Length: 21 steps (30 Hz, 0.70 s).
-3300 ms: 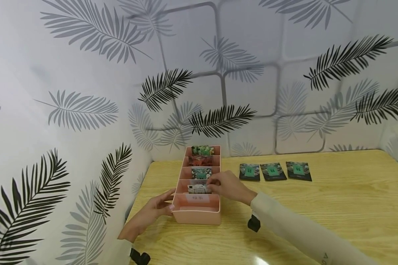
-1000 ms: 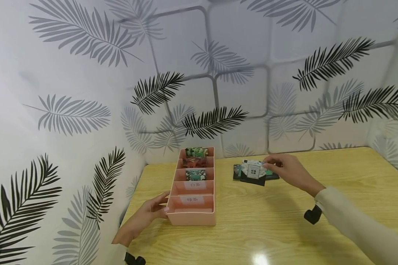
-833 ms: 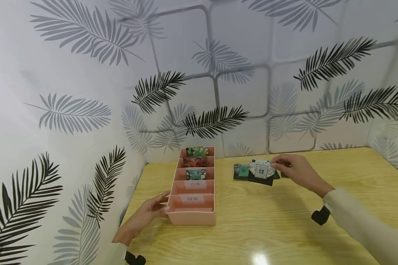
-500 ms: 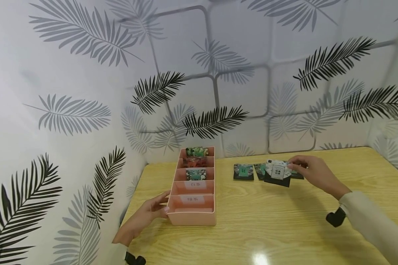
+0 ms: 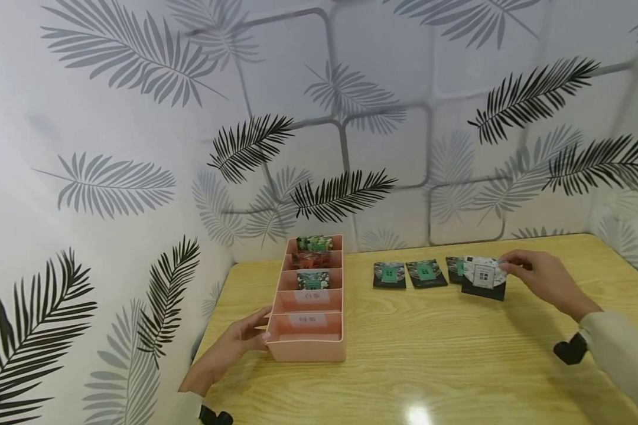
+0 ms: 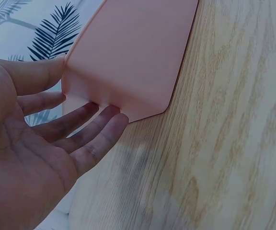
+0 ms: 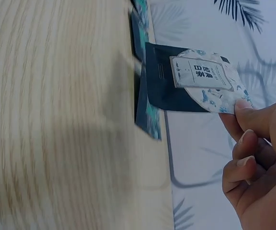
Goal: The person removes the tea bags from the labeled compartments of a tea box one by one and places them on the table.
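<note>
My right hand (image 5: 547, 277) pinches a tea bag packet (image 5: 482, 277) by its upper corner, thumb against fingers. Its print is white and pale blue over a dark base, and the right wrist view shows it held above the wood. Behind it a dark packet with a green label (image 5: 454, 269) is partly covered. My left hand (image 5: 239, 342) touches the near left corner of a pink divided box (image 5: 308, 351). In the left wrist view its extended fingers (image 6: 102, 139) rest against the box wall (image 6: 128, 57).
Two more green-labelled packets, one at the left (image 5: 389, 275) and one in the middle (image 5: 426, 273), lie near the wall. The box's far compartments hold green packets (image 5: 315, 244), red packets (image 5: 311, 260) and a green-white packet (image 5: 313, 280). The two near compartments carry paper labels (image 5: 307, 320).
My right hand has lifted the white packet out of the box's fourth compartment and carried it right, past the dark packets. The left hand stays at the box corner.
</note>
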Tool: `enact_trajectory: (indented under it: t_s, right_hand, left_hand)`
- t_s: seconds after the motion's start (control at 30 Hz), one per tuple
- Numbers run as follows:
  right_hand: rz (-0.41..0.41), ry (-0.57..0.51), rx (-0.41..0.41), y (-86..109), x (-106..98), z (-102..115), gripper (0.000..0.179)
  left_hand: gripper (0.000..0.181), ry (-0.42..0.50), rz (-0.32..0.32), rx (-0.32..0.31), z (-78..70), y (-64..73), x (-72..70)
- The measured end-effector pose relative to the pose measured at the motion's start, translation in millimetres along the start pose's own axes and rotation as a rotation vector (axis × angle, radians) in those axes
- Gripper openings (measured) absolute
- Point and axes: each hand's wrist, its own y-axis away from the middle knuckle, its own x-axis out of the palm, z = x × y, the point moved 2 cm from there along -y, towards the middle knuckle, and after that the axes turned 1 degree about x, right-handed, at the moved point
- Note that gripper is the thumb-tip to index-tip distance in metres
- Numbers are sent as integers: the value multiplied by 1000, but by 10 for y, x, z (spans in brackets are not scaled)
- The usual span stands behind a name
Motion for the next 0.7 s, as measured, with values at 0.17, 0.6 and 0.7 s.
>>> enact_trajectory:
  t_s: [0.17,0.6,0.7]
  right_hand:
    - [-28,32,19,33,-58,-151,33]
    - [-13,85,110,-62,-83,-468,33]
    - [-7,92,123,-93,-71,-519,32]
  left_hand:
    - [64,5,1,12,5,6,-11]
    - [64,12,5,21,-13,21,-4]
    - [64,13,7,19,-23,22,4]
